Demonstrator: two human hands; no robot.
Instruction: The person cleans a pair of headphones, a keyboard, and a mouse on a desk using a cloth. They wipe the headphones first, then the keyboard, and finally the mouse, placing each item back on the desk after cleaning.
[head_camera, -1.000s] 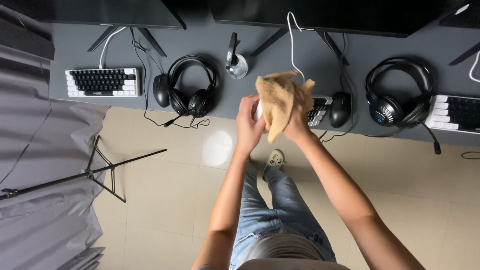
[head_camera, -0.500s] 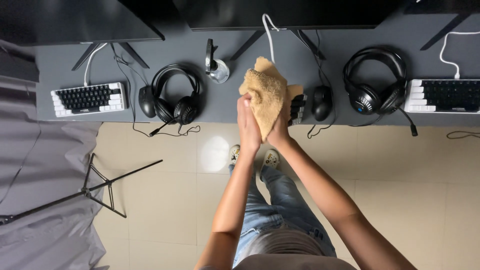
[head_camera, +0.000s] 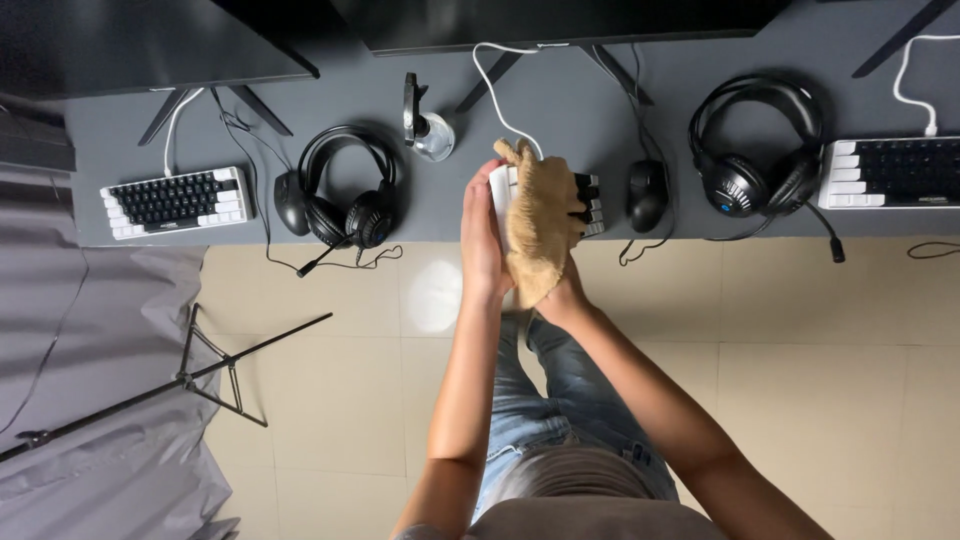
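The cloth hangs long-axis upright between both hands over the keyboard; the right hand grips its lower end, the left hand lies flat against its side.

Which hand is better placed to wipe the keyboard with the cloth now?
Right, probably: the tan cloth drapes over the right hand against the keyboard; the left hand lies flat against its other end.
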